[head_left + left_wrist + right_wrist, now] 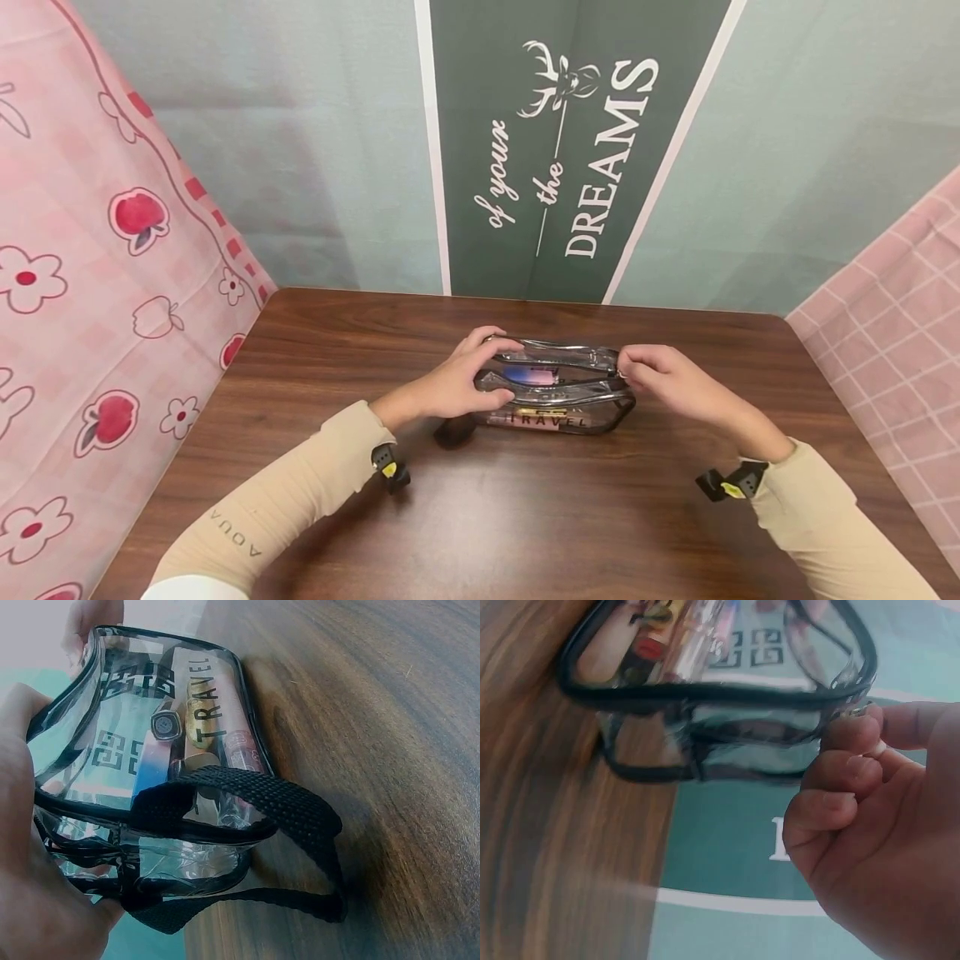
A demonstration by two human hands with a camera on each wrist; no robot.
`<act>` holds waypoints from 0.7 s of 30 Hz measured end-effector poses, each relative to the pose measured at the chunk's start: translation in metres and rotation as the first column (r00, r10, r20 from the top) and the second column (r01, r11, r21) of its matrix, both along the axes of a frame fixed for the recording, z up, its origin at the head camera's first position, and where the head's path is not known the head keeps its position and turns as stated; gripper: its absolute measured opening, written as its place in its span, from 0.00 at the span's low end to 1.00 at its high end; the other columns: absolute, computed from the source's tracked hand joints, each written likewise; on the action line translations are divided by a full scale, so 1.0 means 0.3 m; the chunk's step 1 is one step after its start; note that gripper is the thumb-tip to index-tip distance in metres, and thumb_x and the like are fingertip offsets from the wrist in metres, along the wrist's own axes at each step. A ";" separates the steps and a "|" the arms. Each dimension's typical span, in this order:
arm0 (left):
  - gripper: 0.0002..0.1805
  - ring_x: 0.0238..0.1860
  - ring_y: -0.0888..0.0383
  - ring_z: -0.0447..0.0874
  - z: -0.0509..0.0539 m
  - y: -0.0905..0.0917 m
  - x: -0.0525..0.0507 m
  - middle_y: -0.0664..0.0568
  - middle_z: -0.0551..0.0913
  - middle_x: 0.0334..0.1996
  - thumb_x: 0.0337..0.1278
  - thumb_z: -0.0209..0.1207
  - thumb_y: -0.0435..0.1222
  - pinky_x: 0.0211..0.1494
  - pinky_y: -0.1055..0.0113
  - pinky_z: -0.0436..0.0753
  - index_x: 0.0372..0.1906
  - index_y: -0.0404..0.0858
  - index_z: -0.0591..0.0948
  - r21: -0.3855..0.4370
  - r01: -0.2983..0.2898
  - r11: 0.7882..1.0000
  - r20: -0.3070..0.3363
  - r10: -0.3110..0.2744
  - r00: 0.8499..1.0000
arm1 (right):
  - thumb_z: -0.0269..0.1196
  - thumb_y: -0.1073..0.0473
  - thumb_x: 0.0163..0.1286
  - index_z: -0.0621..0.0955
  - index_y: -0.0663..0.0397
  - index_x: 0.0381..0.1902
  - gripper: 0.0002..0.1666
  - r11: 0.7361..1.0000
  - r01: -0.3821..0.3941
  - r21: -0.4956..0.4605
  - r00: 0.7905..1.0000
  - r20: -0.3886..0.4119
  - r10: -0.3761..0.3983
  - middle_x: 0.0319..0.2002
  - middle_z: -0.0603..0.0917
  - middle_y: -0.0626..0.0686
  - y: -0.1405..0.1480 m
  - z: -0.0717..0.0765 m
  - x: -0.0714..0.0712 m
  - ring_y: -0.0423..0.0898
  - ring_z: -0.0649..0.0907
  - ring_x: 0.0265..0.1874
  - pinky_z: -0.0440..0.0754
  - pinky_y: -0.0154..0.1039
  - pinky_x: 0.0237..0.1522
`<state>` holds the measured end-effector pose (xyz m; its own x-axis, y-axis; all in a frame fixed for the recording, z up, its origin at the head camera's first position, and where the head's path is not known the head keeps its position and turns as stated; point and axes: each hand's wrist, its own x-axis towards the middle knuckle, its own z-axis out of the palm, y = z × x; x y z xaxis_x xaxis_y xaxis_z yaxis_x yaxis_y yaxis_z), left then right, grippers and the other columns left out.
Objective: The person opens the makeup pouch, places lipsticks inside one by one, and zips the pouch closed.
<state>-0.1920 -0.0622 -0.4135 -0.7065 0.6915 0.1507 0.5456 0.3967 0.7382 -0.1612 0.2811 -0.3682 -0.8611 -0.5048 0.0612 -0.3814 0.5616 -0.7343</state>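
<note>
A clear toiletry bag (573, 392) with black trim and "TRAVEL" lettering stands on the table, its top unzipped and gaping. At its left end my left hand (457, 382) grips the upper edges, thumb on the near side and fingers toward the far side. My right hand (670, 379) pinches the small metal zipper pull (859, 711) at the right end, fingers curled. Inside lie a blue-to-pink item (525, 375), a gold item (201, 720) and a pink tube (241, 754), among other cosmetics partly hidden by the lettering and trim. A black woven strap (274, 801) loops from the left end.
The brown wooden table (570, 517) extends around the bag. Behind it hangs a green cloth (525, 267) with white lettering. Pink patterned cloths stand at the left (165, 358) and right (900, 333) sides. Each wrist wears a black camera mount.
</note>
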 end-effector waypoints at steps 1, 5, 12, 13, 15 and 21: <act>0.35 0.74 0.45 0.55 -0.001 0.000 -0.001 0.44 0.56 0.74 0.60 0.66 0.45 0.70 0.38 0.63 0.72 0.49 0.70 -0.002 -0.001 1.000 -0.002 0.001 1.000 | 0.53 0.65 0.79 0.72 0.49 0.26 0.17 1.000 0.002 0.010 1.000 -0.005 -0.002 0.19 0.65 0.40 -0.006 0.004 0.000 0.38 0.65 0.18 0.65 0.38 0.24; 0.35 0.74 0.46 0.55 -0.003 0.000 -0.002 0.48 0.56 0.74 0.60 0.66 0.45 0.70 0.39 0.64 0.72 0.50 0.69 -0.009 -0.008 1.000 -0.006 0.008 1.000 | 0.54 0.65 0.78 0.73 0.48 0.25 0.17 0.998 0.022 0.057 1.000 -0.017 -0.021 0.19 0.66 0.40 -0.025 0.014 -0.003 0.38 0.66 0.20 0.66 0.37 0.25; 0.35 0.74 0.45 0.55 -0.006 -0.001 -0.001 0.46 0.56 0.74 0.59 0.67 0.45 0.70 0.37 0.63 0.71 0.50 0.70 0.008 -0.017 1.000 -0.008 0.017 1.000 | 0.54 0.69 0.74 0.74 0.45 0.26 0.17 0.990 0.030 0.141 0.996 -0.084 -0.018 0.20 0.66 0.41 -0.062 0.028 -0.013 0.38 0.67 0.19 0.67 0.36 0.24; 0.35 0.74 0.45 0.55 -0.008 -0.001 -0.001 0.46 0.56 0.74 0.59 0.67 0.45 0.70 0.38 0.63 0.71 0.50 0.70 0.010 -0.019 1.000 -0.010 0.019 1.000 | 0.54 0.69 0.73 0.74 0.45 0.25 0.17 0.988 0.033 0.154 0.995 -0.099 -0.018 0.20 0.66 0.41 -0.068 0.030 -0.015 0.38 0.67 0.19 0.67 0.36 0.24; 0.35 0.74 0.46 0.55 -0.010 0.000 -0.002 0.46 0.56 0.74 0.59 0.66 0.45 0.70 0.38 0.63 0.71 0.50 0.70 0.012 -0.018 1.000 -0.012 0.018 1.000 | 0.55 0.69 0.73 0.74 0.44 0.24 0.18 0.983 0.041 0.179 0.992 -0.122 -0.020 0.19 0.66 0.40 -0.083 0.035 -0.018 0.37 0.67 0.19 0.67 0.35 0.23; 0.35 0.74 0.46 0.55 -0.017 0.000 -0.004 0.44 0.56 0.74 0.60 0.66 0.45 0.70 0.39 0.63 0.72 0.50 0.69 0.011 -0.012 1.000 -0.008 0.012 1.000 | 0.56 0.66 0.74 0.74 0.45 0.24 0.16 0.970 0.058 0.238 0.989 -0.147 -0.023 0.18 0.65 0.40 -0.119 0.049 -0.019 0.38 0.67 0.18 0.66 0.35 0.23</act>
<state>-0.1931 -0.0622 -0.4185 -0.7135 0.6813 0.1638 0.5468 0.3953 0.7380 -0.1669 0.2454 -0.3534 -0.8726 -0.4841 0.0655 -0.4450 0.7324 -0.5153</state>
